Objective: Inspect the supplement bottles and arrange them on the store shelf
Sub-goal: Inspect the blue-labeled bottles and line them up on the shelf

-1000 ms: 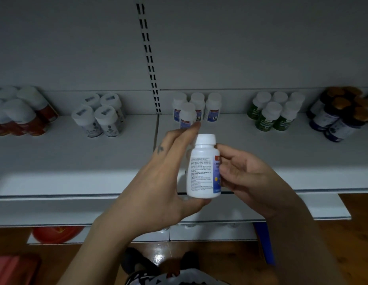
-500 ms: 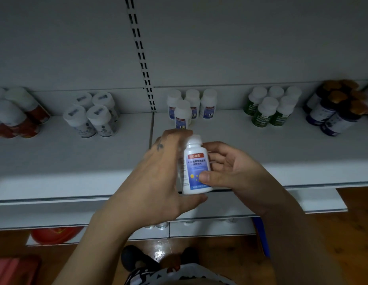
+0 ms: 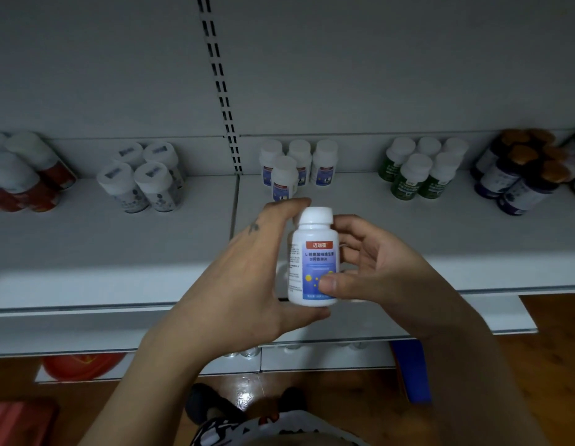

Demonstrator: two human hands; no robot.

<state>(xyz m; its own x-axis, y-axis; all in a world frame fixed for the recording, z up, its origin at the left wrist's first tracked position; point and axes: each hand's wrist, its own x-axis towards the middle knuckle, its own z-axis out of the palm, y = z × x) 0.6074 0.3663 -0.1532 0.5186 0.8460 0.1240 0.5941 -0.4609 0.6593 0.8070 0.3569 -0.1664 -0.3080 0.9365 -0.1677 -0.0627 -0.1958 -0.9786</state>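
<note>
Head view: both hands hold one white supplement bottle [image 3: 313, 265] upright in the air, in front of the front edge of the white shelf [image 3: 118, 252], with its blue and red label turned toward the camera. The left hand [image 3: 244, 284] wraps round the bottle from the left. Its thumb [image 3: 311, 313] lies under the base, and its fingers reach up behind the bottle to the white cap [image 3: 315, 215]. The right hand [image 3: 385, 272] closes on the bottle from the right. Its thumb [image 3: 331, 284] presses the lower front of the label, and its loosely curled fingers sit behind the right side. Both grips are closed on this one bottle.

On the shelf behind, four blue-labelled bottles [image 3: 284, 178] of the same kind stand upright, three in a back row and one in front. To their right stand five green-labelled bottles [image 3: 408, 178] with white caps, three behind and two in front. To the left, past the slotted upright [image 3: 220, 82], four pale bottles [image 3: 141, 185] stand in a two-by-two block. At the far left are red bottles [image 3: 25, 185] with white caps, cut by the frame edge, so I cannot count them. At the far right is a cluster of dark bottles [image 3: 517, 185] with brown caps, too blurred to count.
</note>
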